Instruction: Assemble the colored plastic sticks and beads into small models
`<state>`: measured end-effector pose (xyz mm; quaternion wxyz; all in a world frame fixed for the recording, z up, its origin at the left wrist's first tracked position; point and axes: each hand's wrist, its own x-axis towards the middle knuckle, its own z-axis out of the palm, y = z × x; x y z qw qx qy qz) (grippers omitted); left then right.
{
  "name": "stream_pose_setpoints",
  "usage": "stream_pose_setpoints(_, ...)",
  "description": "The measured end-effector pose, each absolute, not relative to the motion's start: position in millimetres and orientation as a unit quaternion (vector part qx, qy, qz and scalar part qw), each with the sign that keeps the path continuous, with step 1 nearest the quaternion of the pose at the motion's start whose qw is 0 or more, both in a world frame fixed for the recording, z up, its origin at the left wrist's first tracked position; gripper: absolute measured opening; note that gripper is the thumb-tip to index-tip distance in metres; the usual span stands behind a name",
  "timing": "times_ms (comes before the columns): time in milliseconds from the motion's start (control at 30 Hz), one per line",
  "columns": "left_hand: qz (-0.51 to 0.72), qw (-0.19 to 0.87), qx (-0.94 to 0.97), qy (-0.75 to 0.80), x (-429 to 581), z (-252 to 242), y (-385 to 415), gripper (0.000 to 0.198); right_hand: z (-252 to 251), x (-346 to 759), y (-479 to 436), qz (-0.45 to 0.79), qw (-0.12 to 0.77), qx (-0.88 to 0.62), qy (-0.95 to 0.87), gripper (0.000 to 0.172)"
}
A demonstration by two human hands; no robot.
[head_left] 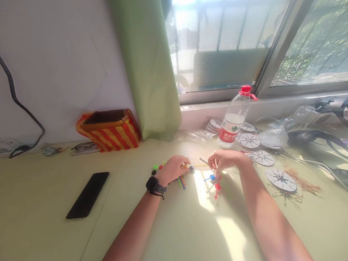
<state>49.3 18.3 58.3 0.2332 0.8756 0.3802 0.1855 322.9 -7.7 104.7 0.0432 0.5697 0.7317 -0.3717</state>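
My left hand (pixel 174 168), with a black watch on its wrist, pinches a small grey ball connector (pixel 192 168) on a thin yellow stick. My right hand (pixel 224 160) is closed on a small build of coloured sticks and balls (pixel 214 182), with a blue ball and a red ball hanging below the fingers. Loose coloured sticks (pixel 181 182) lie on the pale green table (pixel 42 221) under my left hand. The two hands are close together, a short gap apart.
A black phone (pixel 88 194) lies at the left. A red-and-yellow striped box (pixel 109 129) and glasses (pixel 84 147) sit by the wall. A tilted water bottle (pixel 233 119), white round discs (pixel 280 178) with tassels and black straps (pixel 328 142) fill the right side.
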Motion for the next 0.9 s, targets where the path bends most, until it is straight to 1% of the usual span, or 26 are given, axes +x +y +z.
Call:
stream_pose_setpoints(67, 0.181, 0.233, 0.877, 0.38, 49.6, 59.1, 18.3, 0.015, 101.8, 319.4, -6.1, -0.37, 0.055, 0.577, 0.726, 0.03)
stream_pose_setpoints(167, 0.185, 0.237, 0.876, 0.378, 45.5, 65.3, 21.1, 0.016, 97.9, 319.1, -3.3, -0.357, 0.059, 0.587, 0.724, 0.02)
stream_pose_setpoints(267, 0.214, 0.25, 0.87, 0.368, 37.2, 76.6, 25.4, 0.018, 97.4, 326.3, -2.9, -0.351, 0.052, 0.595, 0.721, 0.015)
stream_pose_setpoints(333, 0.241, 0.255, 0.86, 0.371, 32.2, 85.8, 26.7, 0.018, 99.7, 331.6, -4.6, -0.36, 0.029, 0.595, 0.718, 0.014)
stream_pose_setpoints(400, 0.266, 0.263, 0.849, 0.373, 29.7, 95.3, 25.4, 0.02, 104.2, 333.2, -7.4, -0.386, -0.023, 0.586, 0.712, 0.015)
stream_pose_setpoints(467, 0.286, 0.28, 0.84, 0.367, 30.7, 104.0, 21.4, 0.025, 110.4, 328.4, -10.5, -0.419, -0.093, 0.558, 0.71, 0.02)
stream_pose_setpoints(633, 0.317, 0.343, 0.821, 0.328, 44.2, 115.2, 7.1, 0.041, 121.7, 292.2, -13.0, -0.484, -0.262, 0.446, 0.706, 0.033)
stream_pose_setpoints(700, 0.335, 0.357, 0.814, 0.312, 49.3, 115.0, 4.2, 0.039, 120.0, 276.1, -11.1, -0.502, -0.309, 0.431, 0.683, 0.036)
stream_pose_setpoints(767, 0.352, 0.358, 0.813, 0.295, 51.9, 113.8, 4.0, 0.031, 115.2, 263.7, -8.6, -0.514, -0.336, 0.427, 0.664, 0.036)
stream_pose_setpoints(900, 0.361, 0.34, 0.82, 0.286, 50.1, 112.7, 7.2, 0.021, 106.7, 252.5, -5.8, -0.552, -0.371, 0.391, 0.636, 0.029)
